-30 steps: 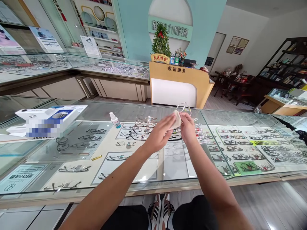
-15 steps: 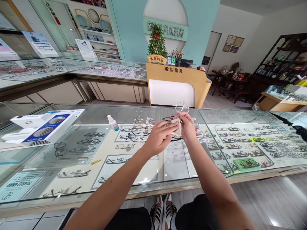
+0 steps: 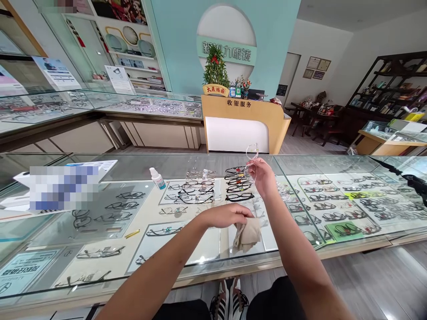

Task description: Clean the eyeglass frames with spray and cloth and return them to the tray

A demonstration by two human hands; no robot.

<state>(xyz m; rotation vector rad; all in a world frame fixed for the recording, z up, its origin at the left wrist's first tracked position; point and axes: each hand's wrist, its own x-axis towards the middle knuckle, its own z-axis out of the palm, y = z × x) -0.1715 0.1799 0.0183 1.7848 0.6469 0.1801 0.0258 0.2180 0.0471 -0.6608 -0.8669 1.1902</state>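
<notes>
My right hand (image 3: 263,177) grips a pair of clear-framed eyeglasses (image 3: 252,152) above the glass counter, one lens ring sticking up past the fingers. Lower and to the left, my left hand (image 3: 230,215) pinches a beige cloth (image 3: 248,233) that hangs in folds from its fingers. Between and behind the hands, several dark-framed eyeglasses (image 3: 239,196) form a column at the counter. More eyeglasses (image 3: 195,195) lie left of that column. A white spray bottle (image 3: 157,178) with a blue label stands upright on the glass farther left.
White and blue boxes (image 3: 63,186), partly pixelated, sit on the counter's left end. A black strap-like object (image 3: 403,174) lies at the right. The glass counter's front edge (image 3: 200,266) runs before my legs. A wooden cashier desk (image 3: 240,111) stands beyond.
My left hand has drawn the cloth off the eyeglasses and down toward me. My right hand still holds the eyeglasses, which have turned. The dark frames behind are now uncovered.
</notes>
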